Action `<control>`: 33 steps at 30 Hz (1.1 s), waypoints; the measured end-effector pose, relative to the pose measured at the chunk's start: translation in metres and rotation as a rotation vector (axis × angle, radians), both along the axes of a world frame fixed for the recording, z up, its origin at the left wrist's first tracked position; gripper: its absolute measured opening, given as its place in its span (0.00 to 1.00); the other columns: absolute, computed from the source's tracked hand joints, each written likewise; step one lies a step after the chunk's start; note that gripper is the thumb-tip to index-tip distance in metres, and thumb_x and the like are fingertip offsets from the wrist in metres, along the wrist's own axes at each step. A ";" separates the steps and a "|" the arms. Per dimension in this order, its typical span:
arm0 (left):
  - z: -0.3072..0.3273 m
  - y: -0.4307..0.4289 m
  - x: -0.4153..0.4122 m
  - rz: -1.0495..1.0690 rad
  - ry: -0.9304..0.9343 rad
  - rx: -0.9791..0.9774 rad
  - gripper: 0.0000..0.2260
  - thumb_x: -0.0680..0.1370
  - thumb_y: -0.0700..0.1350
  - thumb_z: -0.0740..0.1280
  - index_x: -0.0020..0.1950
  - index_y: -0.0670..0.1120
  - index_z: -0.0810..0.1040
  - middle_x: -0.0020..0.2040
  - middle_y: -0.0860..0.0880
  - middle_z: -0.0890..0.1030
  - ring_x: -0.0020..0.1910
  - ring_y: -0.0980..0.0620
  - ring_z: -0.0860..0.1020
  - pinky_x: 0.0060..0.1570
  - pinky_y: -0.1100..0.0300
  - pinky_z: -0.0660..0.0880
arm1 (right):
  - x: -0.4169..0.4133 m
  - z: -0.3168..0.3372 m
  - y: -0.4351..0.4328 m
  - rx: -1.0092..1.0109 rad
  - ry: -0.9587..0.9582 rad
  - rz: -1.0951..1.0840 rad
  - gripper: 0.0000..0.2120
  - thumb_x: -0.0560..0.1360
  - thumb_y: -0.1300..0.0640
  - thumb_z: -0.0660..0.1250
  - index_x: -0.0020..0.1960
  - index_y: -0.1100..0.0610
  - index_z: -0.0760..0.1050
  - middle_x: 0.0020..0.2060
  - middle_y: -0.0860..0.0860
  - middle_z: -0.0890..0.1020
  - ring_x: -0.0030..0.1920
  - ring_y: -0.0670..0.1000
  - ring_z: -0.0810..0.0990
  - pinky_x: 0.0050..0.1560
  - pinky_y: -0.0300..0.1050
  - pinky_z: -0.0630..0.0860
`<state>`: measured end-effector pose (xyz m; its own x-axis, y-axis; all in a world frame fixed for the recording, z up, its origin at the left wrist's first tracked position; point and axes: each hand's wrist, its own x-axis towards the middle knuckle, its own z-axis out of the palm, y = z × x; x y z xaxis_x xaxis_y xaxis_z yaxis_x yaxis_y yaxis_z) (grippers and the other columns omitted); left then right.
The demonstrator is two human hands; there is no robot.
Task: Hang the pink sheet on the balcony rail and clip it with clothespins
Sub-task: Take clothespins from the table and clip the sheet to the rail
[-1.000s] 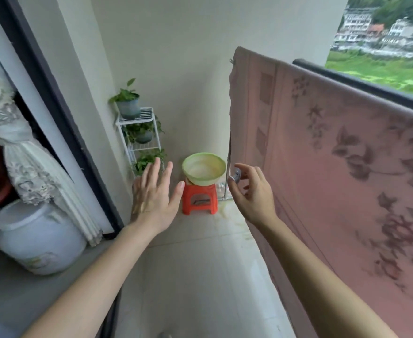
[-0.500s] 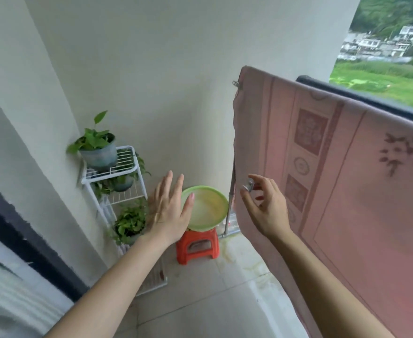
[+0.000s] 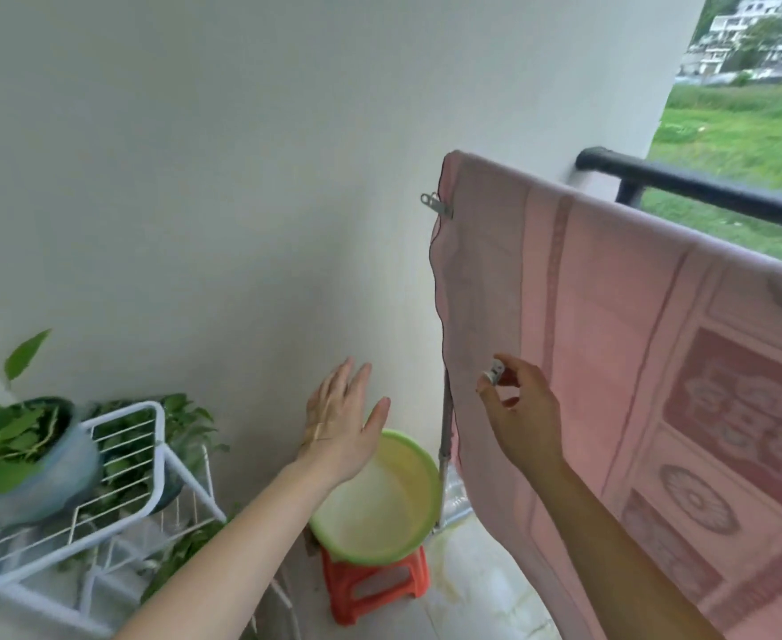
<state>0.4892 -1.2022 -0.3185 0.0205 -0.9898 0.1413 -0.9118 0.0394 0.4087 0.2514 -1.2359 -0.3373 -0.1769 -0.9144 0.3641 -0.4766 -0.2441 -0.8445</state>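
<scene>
Clipping is the step in hand: the pink sheet point(image 3: 610, 339) hangs draped with a clipped clothespin point(image 3: 436, 206) at its top corner, and the right hand point(image 3: 525, 415), low against its side edge, pinches a second clothespin point(image 3: 493, 372) (left hand point(image 3: 338, 427) spread, empty) — which probably needs raising to the sheet's top fold.

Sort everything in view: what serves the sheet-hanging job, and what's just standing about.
Job: pink sheet, edge clip already on it, second clip pinched in the right hand, left hand free.

Standing about: green basin, orange stool, white wire rack, potted plant.
</scene>
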 end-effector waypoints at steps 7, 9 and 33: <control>-0.028 -0.123 0.013 -0.087 0.142 0.135 0.26 0.81 0.55 0.60 0.76 0.47 0.62 0.74 0.48 0.67 0.74 0.49 0.63 0.73 0.54 0.60 | 0.019 -0.014 -0.099 0.077 0.025 -0.006 0.13 0.75 0.50 0.70 0.59 0.44 0.74 0.53 0.46 0.80 0.51 0.43 0.80 0.45 0.43 0.79; -0.041 -0.156 0.008 -0.139 0.168 0.179 0.26 0.81 0.54 0.61 0.77 0.48 0.61 0.74 0.50 0.67 0.74 0.50 0.63 0.73 0.55 0.60 | 0.017 -0.020 -0.117 0.091 0.030 -0.038 0.13 0.74 0.50 0.70 0.59 0.46 0.75 0.51 0.45 0.80 0.51 0.42 0.81 0.46 0.43 0.79; -0.156 -0.300 -0.046 -0.262 0.692 0.535 0.07 0.76 0.47 0.69 0.40 0.51 0.73 0.39 0.53 0.79 0.41 0.51 0.77 0.44 0.56 0.73 | 0.033 -0.065 -0.177 0.322 0.119 -0.297 0.15 0.73 0.53 0.73 0.59 0.48 0.78 0.49 0.42 0.82 0.48 0.39 0.80 0.44 0.37 0.77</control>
<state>0.4431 -1.5019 -0.4747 -0.3051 -0.9045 -0.2981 -0.4447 -0.1415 0.8844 0.2843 -1.4133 -0.4028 -0.4231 -0.9002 0.1030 -0.5846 0.1843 -0.7901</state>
